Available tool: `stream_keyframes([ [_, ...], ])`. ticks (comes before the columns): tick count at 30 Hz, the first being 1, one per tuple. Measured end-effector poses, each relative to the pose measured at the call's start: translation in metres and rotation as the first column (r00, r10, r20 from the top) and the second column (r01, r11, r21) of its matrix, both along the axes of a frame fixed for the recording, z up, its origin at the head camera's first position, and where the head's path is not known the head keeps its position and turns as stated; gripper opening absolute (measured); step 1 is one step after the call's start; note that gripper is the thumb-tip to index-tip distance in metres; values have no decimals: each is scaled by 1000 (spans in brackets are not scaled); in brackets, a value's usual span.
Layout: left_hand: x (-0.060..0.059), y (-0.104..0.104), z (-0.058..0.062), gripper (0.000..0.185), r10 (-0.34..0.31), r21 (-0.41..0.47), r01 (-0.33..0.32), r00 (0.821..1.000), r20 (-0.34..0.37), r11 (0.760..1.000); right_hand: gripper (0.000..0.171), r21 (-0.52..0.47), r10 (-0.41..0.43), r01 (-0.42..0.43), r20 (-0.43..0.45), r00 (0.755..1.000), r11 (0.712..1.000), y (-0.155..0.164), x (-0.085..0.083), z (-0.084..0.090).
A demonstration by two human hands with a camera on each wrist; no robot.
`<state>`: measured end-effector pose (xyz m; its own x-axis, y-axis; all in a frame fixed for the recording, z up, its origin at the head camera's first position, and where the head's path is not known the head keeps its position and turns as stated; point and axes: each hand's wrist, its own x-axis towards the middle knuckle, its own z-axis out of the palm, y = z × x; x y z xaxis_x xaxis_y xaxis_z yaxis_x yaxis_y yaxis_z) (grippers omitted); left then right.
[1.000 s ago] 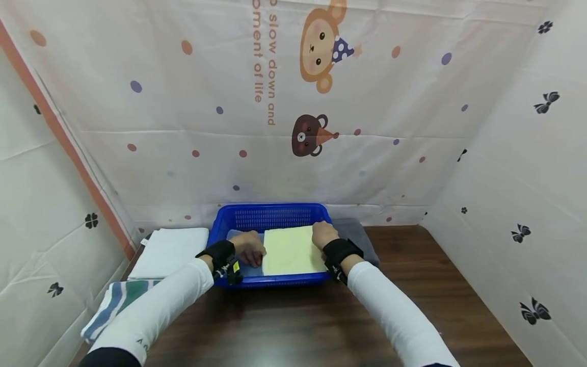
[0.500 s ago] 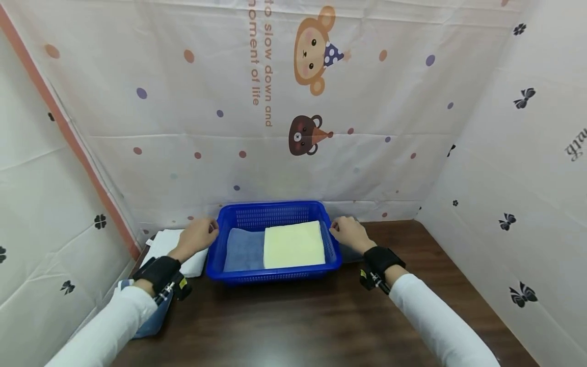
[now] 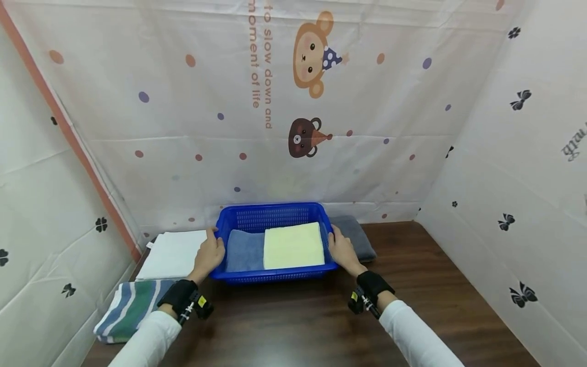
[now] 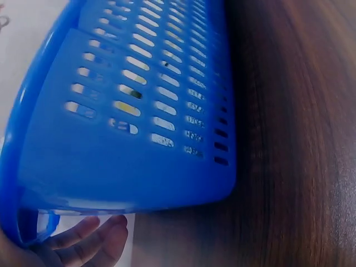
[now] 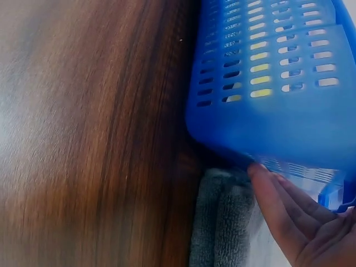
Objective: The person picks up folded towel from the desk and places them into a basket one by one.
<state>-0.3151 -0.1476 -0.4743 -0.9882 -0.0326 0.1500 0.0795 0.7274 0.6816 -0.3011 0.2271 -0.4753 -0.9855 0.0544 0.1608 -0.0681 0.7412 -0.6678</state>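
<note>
**Hands on both ends of blue basket**

Left hand (image 3: 210, 255) clasping the left end of the blue basket (image 3: 275, 276), thumb over the rim, fingers (image 4: 92, 239) tucked under the lip outside. Right hand (image 3: 341, 251) doing likewise at the right end, fingers (image 5: 278, 208) lying along the outer wall beneath the rim. Basket sitting flat on the dark wooden table (image 3: 298, 321), at its far middle, close to the printed backdrop.

Inside, side by side: a folded blue towel (image 3: 245, 250) in the left half, a folded pale yellow towel (image 3: 293, 245) in the right half, edges touching, both lying flat below the rim.

Outside: a folded white towel (image 3: 171, 253) just left of the basket, a striped towel (image 3: 126, 308) nearer at the table's left edge, a grey towel (image 3: 355, 237) just right of the basket, under the right hand
</note>
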Motion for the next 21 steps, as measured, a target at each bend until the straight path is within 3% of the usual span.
stream_keyframes([
  [10,0,0,-6,42,28,36,-28,1000,2,999,51,9,-46,46,-11,999,999,1,-2,-5],
  [17,-3,-1,-5,43,66,20,-66,997,40,998,51,-74,-1,-2,-37,999,997,6,-1,-7],
  [21,-3,0,-5,43,81,19,-82,995,64,996,46,-38,5,-8,-69,998,999,15,-4,-6],
])
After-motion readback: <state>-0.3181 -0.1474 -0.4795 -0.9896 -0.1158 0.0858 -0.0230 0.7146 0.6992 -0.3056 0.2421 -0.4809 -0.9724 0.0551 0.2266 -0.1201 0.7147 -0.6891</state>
